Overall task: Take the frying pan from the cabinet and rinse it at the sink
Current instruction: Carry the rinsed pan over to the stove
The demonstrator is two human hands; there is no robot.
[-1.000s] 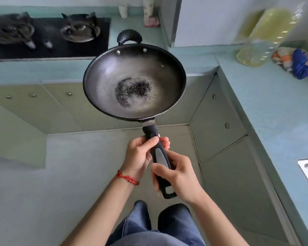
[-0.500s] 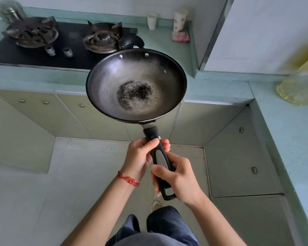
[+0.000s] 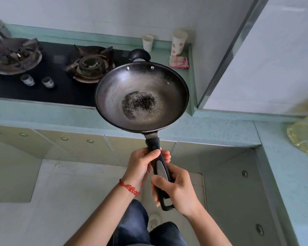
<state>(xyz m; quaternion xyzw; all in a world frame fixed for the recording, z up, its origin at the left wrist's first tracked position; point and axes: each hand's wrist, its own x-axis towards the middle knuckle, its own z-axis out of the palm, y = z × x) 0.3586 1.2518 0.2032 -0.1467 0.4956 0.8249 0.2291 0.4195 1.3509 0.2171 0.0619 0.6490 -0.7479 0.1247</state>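
Note:
A dark round frying pan (image 3: 114,96) with a burnt patch in its middle is held level in the air in front of me, over the edge of the counter. Its long black handle (image 3: 160,172) points back at me. My left hand (image 3: 140,166), with a red bracelet on the wrist, grips the upper part of the handle. My right hand (image 3: 178,189) grips the lower part near the hanging loop. The sink is out of view.
A black gas hob (image 3: 48,71) with two burners sits on the teal counter (image 3: 220,128) behind the pan. Two paper cups (image 3: 179,42) and a folded cloth (image 3: 179,62) stand at the back. An oil bottle (image 3: 304,135) is on the right counter. Cabinet doors (image 3: 235,189) line the corner below.
The view has swung left and up: the hob has come further into view, the oil bottle has slid to the right edge and the sink corner has left the frame. Both hands keep their grip.

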